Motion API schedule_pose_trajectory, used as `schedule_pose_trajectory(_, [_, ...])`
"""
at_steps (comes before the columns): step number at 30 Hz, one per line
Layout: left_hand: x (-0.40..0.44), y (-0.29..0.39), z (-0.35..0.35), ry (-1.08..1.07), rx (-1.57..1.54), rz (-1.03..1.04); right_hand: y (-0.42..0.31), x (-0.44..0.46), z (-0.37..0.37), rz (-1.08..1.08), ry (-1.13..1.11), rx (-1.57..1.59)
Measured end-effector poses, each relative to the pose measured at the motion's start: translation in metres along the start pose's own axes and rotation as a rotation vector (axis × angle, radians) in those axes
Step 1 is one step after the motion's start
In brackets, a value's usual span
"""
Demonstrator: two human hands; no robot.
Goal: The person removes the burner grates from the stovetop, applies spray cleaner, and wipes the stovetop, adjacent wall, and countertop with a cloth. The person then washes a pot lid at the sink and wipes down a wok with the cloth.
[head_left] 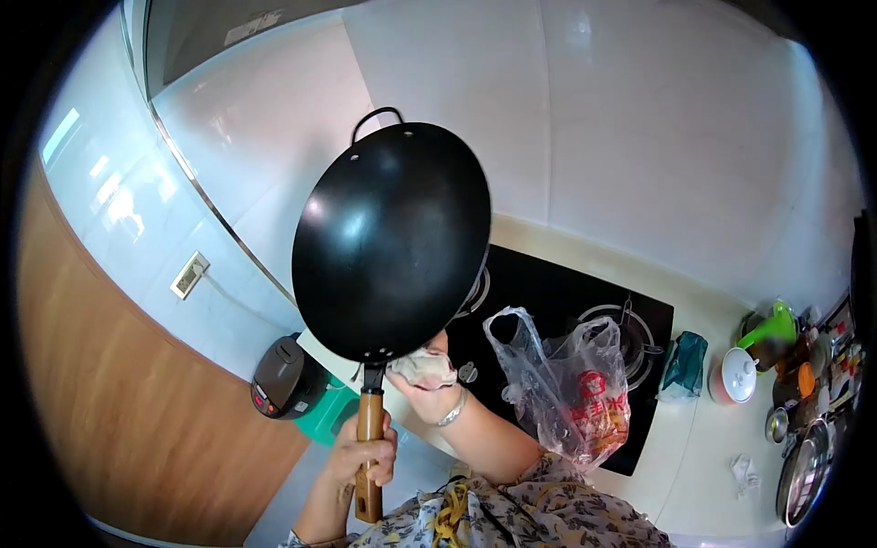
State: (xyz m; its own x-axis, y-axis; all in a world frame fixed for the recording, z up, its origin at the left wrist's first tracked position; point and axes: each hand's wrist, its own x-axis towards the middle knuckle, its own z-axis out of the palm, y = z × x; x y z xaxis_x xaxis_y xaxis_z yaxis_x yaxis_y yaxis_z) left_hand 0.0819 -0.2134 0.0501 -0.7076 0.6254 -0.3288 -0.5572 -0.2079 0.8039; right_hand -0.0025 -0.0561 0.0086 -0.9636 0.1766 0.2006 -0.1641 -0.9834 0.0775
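A black wok (393,242) is held up in front of me, with its wooden handle (369,420) pointing down and a small loop handle at the top. My left hand (364,452) is closed around the wooden handle. Just right of the handle's base, my right hand (427,397) grips a crumpled whitish cloth (424,370) near the wok's lower rim. Part of that hand's fingers is hidden behind the wok. A bracelet circles the right wrist.
A black gas stove (512,274) carries a clear plastic bag (571,393) with red print. Rightward on the counter stand a teal bag (685,365), a lidded white pot (734,374) and several kitchen items. A dark rice cooker (290,379) sits at the left, below a wall socket (190,275).
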Motion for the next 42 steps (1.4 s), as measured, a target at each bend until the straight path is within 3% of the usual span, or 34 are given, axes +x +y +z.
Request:
schedule_pose_trajectory(4, [0.011, 0.044, -0.014, -0.003, 0.106, -0.091, -0.023, 0.052, -0.019, 0.065, 0.153, 0.247])
schedule_pose_trajectory(6, [0.022, 0.069, -0.023, -0.009, 0.127, -0.113, -0.047, 0.089, -0.045, -0.126, 0.007, 0.070])
schedule_pose_trajectory(8, [0.038, 0.093, -0.034, -0.074, 0.217, -0.187, -0.072, 0.096, -0.036, -0.147, -0.026, -0.015])
schedule_pose_trajectory(9, [0.049, 0.104, -0.046, -0.092, 0.241, -0.242, -0.075, 0.104, -0.043, -0.232, 0.222, -0.128])
schedule_pose_trajectory(12, [0.083, 0.129, -0.073, -0.131, 0.220, -0.354, -0.080, 0.109, -0.059, -0.369, 0.225, -0.294])
schedule_pose_trajectory(17, [0.133, 0.155, -0.107, -0.199, 0.373, -0.427, -0.073, 0.105, -0.072, -0.435, 0.601, -0.136])
schedule_pose_trajectory(19, [0.146, 0.165, -0.115, -0.221, 0.450, -0.447, -0.072, 0.106, -0.097, -0.431, 0.466, -0.228])
schedule_pose_trajectory(27, [0.198, 0.191, -0.158, -0.304, 0.465, -0.532, -0.050, 0.109, -0.096, -0.458, 0.713, -0.165])
schedule_pose_trajectory(29, [0.206, 0.197, -0.166, -0.325, 0.489, -0.547, -0.047, 0.113, -0.112, -0.476, 0.603, -0.274])
schedule_pose_trajectory(36, [0.224, 0.208, -0.186, -0.391, 0.550, -0.537, -0.038, 0.100, -0.117, -0.437, 0.701, -0.159])
schedule_pose_trajectory(39, [0.231, 0.208, -0.192, -0.415, 0.527, -0.544, -0.036, 0.098, -0.127, -0.399, 0.601, -0.208])
schedule_pose_trajectory(42, [0.235, 0.214, -0.191, -0.415, 0.556, -0.525, -0.032, 0.099, -0.128, -0.459, 0.602, -0.064])
